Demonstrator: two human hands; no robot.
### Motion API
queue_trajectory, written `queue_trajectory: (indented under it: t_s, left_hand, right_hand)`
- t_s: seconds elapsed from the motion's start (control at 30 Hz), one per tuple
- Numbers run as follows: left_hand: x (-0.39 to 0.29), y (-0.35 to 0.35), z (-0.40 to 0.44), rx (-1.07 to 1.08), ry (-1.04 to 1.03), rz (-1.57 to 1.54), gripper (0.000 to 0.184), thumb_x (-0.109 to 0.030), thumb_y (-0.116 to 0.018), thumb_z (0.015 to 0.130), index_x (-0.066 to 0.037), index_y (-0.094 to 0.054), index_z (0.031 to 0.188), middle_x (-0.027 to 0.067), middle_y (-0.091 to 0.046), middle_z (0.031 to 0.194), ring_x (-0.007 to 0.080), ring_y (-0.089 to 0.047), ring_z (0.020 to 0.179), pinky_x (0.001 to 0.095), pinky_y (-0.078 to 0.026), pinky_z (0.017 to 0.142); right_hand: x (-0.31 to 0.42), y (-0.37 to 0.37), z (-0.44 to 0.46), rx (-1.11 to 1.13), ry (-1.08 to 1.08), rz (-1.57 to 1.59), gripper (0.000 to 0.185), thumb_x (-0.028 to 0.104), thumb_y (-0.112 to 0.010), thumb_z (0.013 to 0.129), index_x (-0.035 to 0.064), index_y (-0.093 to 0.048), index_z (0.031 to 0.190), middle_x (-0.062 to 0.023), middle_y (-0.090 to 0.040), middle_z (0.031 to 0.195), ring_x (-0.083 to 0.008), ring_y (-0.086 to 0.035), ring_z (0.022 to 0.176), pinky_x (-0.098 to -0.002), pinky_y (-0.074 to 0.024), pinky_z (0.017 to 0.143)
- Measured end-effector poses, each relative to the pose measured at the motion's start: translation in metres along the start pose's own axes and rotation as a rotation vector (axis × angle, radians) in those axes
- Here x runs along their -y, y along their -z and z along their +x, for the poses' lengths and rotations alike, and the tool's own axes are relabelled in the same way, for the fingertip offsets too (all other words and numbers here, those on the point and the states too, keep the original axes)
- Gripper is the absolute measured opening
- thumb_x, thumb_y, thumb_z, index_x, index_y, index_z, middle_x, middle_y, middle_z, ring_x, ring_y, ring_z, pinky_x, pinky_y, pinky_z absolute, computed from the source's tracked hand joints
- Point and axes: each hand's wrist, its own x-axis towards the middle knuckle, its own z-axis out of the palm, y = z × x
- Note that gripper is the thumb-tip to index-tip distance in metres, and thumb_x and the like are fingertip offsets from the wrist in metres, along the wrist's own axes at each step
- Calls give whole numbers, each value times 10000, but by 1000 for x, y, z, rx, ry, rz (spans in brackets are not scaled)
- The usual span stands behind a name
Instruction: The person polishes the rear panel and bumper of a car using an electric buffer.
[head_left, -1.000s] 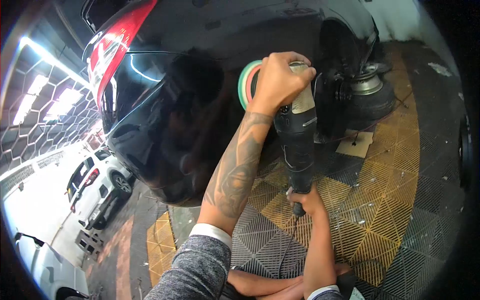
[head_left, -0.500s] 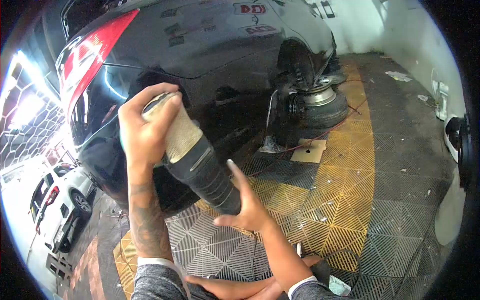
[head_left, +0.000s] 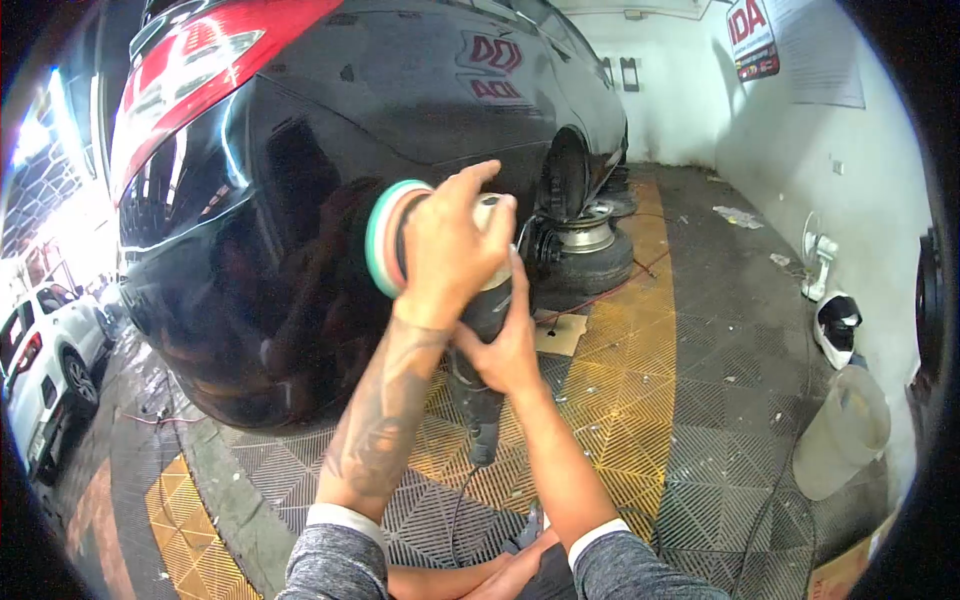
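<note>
My left hand (head_left: 450, 245) is wrapped over the head of a corded polisher (head_left: 478, 410), its index finger partly raised. Lower on the polisher's body, my right hand (head_left: 508, 350) curls round it, thumb at the near side. The round foam pad (head_left: 384, 240), with a green edge, faces left towards the glossy dark rear bumper of the car (head_left: 290, 300). Whether the pad touches the paint I cannot tell. From the tool's lower end a black cord (head_left: 460, 510) runs down to the floor between my legs.
Beyond the bumper, a tyre with a rim (head_left: 590, 255) lies flat beside the wheel arch. A thin red hose (head_left: 640, 272) crosses the patterned floor. Along the right wall stand a bucket (head_left: 845, 430) and a black-and-white helmet-like object (head_left: 840, 330). A white car (head_left: 50, 360) is at left.
The polisher has turned so its pad shows and faces the bumper. My right hand has gone from spread near the tool's lower end to holding its body. The view has shifted.
</note>
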Motion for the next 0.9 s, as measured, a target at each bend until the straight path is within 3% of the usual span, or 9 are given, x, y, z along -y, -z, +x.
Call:
queue_trajectory:
  t_s: [0.07,0.13,0.23,0.33,0.53,0.6,0.7,0.73,0.9]
  left_hand:
    - [-28,9,-10,-188,-216,40,381,-149,-725,845,4,-689,1192,194,-737,1140,380,-728,985,416,-558,891]
    - [-47,27,-44,-125,-242,-147,399,-29,-714,793,19,-686,1188,214,-725,1178,384,-701,1135,461,-513,1043]
    - [-55,54,-116,81,-271,-248,423,15,-683,751,-23,-714,1171,163,-755,1123,328,-726,1106,480,-525,1045]
    - [-46,75,-195,335,-135,-340,352,7,-722,730,-54,-763,1074,139,-770,1086,268,-749,1037,439,-577,1000]
    - [-12,151,-315,868,342,-361,232,-173,-720,853,-101,-771,1067,114,-776,989,294,-754,831,389,-617,789]
    - [10,187,-352,987,413,-269,241,-218,-723,860,-107,-773,1069,115,-772,905,282,-737,709,377,-604,656]
    - [33,243,-368,1325,663,16,295,-359,-734,846,-143,-785,1040,87,-775,904,334,-723,691,422,-595,660]
    - [38,257,-372,1158,673,-66,296,-350,-749,808,-156,-800,1026,154,-726,744,327,-719,668,407,-598,662]
    - [81,323,-424,1254,795,203,312,-349,-802,756,-127,-805,975,144,-752,784,299,-742,709,392,-602,694]
  right_hand:
    - [-15,12,12,19,-53,-21,1163,355,-888,747,89,-167,1621,-293,-571,1408,-401,-603,1278,-460,-471,1079]
    - [-22,26,23,49,-201,78,1150,366,-876,751,105,-174,1624,-273,-584,1402,-383,-623,1251,-464,-467,1084]
    - [-62,35,38,-14,-143,14,1146,351,-879,749,96,-188,1627,-243,-567,1410,-334,-600,1253,-440,-457,1086]
    - [-77,41,50,-26,-233,142,1106,318,-865,775,81,-194,1622,-205,-535,1436,-292,-578,1263,-418,-448,1087]
    - [-107,54,100,-53,-261,255,1067,297,-853,799,80,-201,1614,-172,-505,1435,-276,-553,1260,-408,-452,1071]
    - [-109,62,119,-48,-291,262,1068,313,-854,799,98,-200,1616,-171,-503,1438,-278,-554,1254,-415,-461,1056]
    - [-129,73,141,-71,-344,241,1056,325,-850,797,125,-213,1616,-159,-508,1438,-276,-560,1242,-420,-479,1031]
    - [-133,76,148,-67,-372,233,1052,332,-849,796,134,-218,1615,-157,-506,1441,-274,-559,1243,-422,-483,1024]
    - [-159,91,177,-102,-445,193,1028,359,-832,808,163,-221,1611,-167,-519,1433,-304,-583,1217,-461,-525,967]
